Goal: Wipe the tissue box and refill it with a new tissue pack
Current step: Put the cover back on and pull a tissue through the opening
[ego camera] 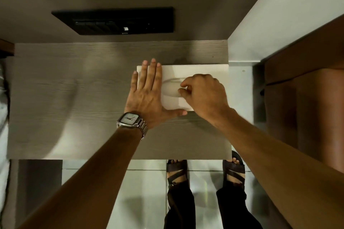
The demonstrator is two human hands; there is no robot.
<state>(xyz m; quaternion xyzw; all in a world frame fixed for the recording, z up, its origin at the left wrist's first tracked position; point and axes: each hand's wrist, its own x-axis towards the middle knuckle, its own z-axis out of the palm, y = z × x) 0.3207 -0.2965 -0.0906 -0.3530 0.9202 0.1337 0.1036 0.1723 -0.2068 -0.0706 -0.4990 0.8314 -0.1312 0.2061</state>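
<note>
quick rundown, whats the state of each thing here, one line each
tissue box: flat on the table, top slot up, no tissue seen sticking out
left hand: open, pressed flat on the box's left end
right hand: fingers curled at the slot; whether it holds anything is hidden
table: bears only the box
watch: on the left wrist
switch panel: on the wall, switch positions unclear

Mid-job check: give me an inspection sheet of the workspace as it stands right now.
Surface: grey wood-grain table, bare apart from the box.
Job's things: white tissue box at the right rear of the table; new tissue pack and wipe not seen.
Clutter: nothing seen.
Grippers: left hand flat on the box's left end; right hand pinching at the oval slot.
Cables: dark cord, far left edge.
Surroundings: black switch panel on the wall; tiled floor.
</note>
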